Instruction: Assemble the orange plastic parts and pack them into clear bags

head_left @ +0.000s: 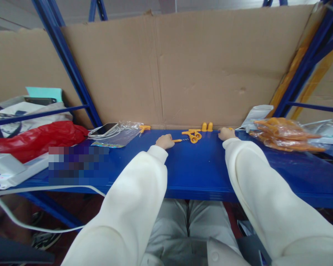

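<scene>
My left hand [165, 141] is on the blue tabletop, its fingers closed at the yellow handle end of a corkscrew [178, 140] whose metal spiral points right. Close by lie yellow plastic pieces with round ends [194, 138], overlapping one another. Two yellow caps [207, 127] stand upright side by side near the cardboard. Farther right, my right hand [226, 134] is curled shut near the back edge. A bit of yellow [231, 129] shows past its fingers; what it holds is mostly hidden. Another yellow corkscrew [144, 128] lies left of my left hand.
A cardboard wall [197, 74] closes off the back. Left on the blue table [195, 173] are a clear plastic bag [127, 135], a phone with a white cable [107, 128] and a red bag [41, 136]. Bagged orange parts [285, 135] lie right, by the blue rack post [308, 62].
</scene>
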A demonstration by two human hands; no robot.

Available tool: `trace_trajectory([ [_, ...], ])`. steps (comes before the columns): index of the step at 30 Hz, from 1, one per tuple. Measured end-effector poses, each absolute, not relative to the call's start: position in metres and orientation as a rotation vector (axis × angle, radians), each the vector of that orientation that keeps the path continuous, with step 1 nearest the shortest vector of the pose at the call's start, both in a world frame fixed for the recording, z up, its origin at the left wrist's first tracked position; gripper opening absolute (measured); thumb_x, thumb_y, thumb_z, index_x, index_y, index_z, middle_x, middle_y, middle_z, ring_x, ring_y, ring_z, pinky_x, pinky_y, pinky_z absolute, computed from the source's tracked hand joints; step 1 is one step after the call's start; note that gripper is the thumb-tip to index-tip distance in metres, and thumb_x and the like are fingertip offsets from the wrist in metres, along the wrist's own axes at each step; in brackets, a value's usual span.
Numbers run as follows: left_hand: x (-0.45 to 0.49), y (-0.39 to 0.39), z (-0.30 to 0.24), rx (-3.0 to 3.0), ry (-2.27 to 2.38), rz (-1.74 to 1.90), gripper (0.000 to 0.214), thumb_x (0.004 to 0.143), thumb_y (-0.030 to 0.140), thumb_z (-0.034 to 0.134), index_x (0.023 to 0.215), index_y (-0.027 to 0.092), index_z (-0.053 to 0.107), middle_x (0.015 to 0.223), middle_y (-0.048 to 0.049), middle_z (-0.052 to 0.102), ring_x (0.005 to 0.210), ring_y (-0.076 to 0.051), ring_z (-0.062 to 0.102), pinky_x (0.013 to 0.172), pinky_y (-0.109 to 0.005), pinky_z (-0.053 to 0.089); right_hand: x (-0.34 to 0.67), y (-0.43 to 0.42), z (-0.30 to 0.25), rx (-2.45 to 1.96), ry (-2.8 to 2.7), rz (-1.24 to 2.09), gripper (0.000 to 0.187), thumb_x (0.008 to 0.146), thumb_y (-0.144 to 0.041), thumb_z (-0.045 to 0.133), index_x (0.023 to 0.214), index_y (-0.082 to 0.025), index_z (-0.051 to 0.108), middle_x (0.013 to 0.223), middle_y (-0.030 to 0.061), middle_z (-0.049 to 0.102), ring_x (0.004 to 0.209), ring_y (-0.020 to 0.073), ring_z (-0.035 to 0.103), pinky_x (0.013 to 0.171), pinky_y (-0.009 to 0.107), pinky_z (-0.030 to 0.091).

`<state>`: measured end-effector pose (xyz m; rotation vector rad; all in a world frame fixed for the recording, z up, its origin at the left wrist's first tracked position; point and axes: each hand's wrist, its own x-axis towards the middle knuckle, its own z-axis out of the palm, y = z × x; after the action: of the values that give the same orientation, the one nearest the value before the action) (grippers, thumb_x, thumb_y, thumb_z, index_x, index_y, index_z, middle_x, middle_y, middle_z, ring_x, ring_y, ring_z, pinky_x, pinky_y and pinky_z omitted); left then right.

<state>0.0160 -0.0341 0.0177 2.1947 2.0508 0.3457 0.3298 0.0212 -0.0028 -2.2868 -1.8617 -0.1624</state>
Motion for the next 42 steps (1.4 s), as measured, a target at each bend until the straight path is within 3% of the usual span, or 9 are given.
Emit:
trace_trajectory([
  [3,0.017,-0.038,0.021,2.163,2.093,0.332,0.035,0.089,0.024,0.060,0.122,0.021,0.070,0.130,-0.0142,0.073,0.120,-0.028,0.069,0.094,-0.031,0.053,0.335,0.018,-0.004,-2.178,-1.708,-0.301,0.051,0.090,-0.010,0.042,0.136,-0.010,0.065,0.135,0.0240,0.063,0.132,0.0316,0.056,0.105,0.044,0.045],
  [6,0.017,-0.041,0.022,2.124,2.128,0.338,0.037,0.089,0.025,0.061,0.125,0.019,0.069,0.131,-0.0165,0.072,0.122,-0.031,0.068,0.095,-0.034,0.054,0.341,0.017,-0.009,-2.207,-1.538,-0.309,0.051,0.091,-0.014,0.042,0.137,-0.007,0.062,0.142,0.0265,0.056,0.135,0.0341,0.050,0.105,0.048,0.045],
  [13,0.018,-0.038,0.019,2.117,2.083,0.484,0.032,0.092,0.022,0.058,0.123,0.021,0.063,0.126,-0.0145,0.073,0.117,-0.029,0.070,0.092,-0.033,0.054,0.352,0.026,-0.014,-2.291,-1.616,-0.160,0.041,0.085,-0.021,0.063,0.122,-0.008,0.072,0.116,0.0248,0.071,0.116,0.0318,0.067,0.094,0.040,0.054],
  [20,0.017,-0.031,0.013,2.151,1.958,0.719,0.027,0.089,0.025,0.070,0.115,0.024,0.062,0.114,-0.0085,0.077,0.108,-0.024,0.073,0.088,-0.029,0.053,0.333,0.017,0.014,-2.382,-1.848,-0.111,0.043,0.081,-0.004,0.062,0.123,-0.002,0.073,0.114,0.0253,0.075,0.114,0.0298,0.072,0.092,0.031,0.056],
  [29,0.018,-0.030,0.011,2.284,1.910,0.783,0.033,0.082,0.023,0.078,0.112,0.024,0.062,0.109,-0.0080,0.076,0.104,-0.026,0.072,0.086,-0.032,0.054,0.302,-0.022,0.018,-2.333,-1.823,-0.181,0.041,0.090,-0.003,0.054,0.127,-0.004,0.071,0.125,0.0309,0.070,0.124,0.0350,0.068,0.098,0.041,0.056],
  [33,0.019,-0.030,0.008,2.391,1.873,0.761,0.039,0.081,0.023,0.078,0.116,0.024,0.061,0.114,-0.0088,0.075,0.106,-0.027,0.071,0.088,-0.034,0.053,0.302,-0.025,0.018,-2.157,-1.738,-0.154,0.025,0.085,-0.012,0.067,0.107,-0.008,0.077,0.110,0.0256,0.076,0.113,0.0357,0.073,0.093,0.039,0.058],
  [35,0.018,-0.029,0.006,2.432,1.846,0.752,0.041,0.081,0.022,0.078,0.118,0.024,0.060,0.116,-0.0092,0.074,0.108,-0.027,0.070,0.089,-0.034,0.053,0.302,-0.021,0.017,-1.981,-1.725,-0.044,0.017,0.082,-0.017,0.072,0.097,-0.010,0.077,0.102,0.0198,0.078,0.104,0.0321,0.075,0.089,0.037,0.059],
  [39,0.018,-0.028,0.004,2.457,1.795,0.762,0.042,0.081,0.020,0.078,0.119,0.023,0.060,0.117,-0.0097,0.073,0.109,-0.027,0.069,0.091,-0.035,0.052,0.301,-0.011,0.003,-1.639,-1.682,0.198,0.017,0.079,-0.017,0.075,0.095,-0.013,0.075,0.098,0.0109,0.079,0.091,0.0219,0.075,0.083,0.030,0.059],
  [42,0.018,-0.026,0.003,2.454,1.777,0.780,0.043,0.081,0.020,0.078,0.120,0.023,0.060,0.114,-0.0089,0.073,0.109,-0.027,0.069,0.092,-0.035,0.052,0.302,-0.007,-0.012,-1.546,-1.802,0.310,0.008,0.072,-0.016,0.079,0.076,-0.016,0.073,0.079,0.0055,0.077,0.080,0.0199,0.073,0.075,0.028,0.058],
])
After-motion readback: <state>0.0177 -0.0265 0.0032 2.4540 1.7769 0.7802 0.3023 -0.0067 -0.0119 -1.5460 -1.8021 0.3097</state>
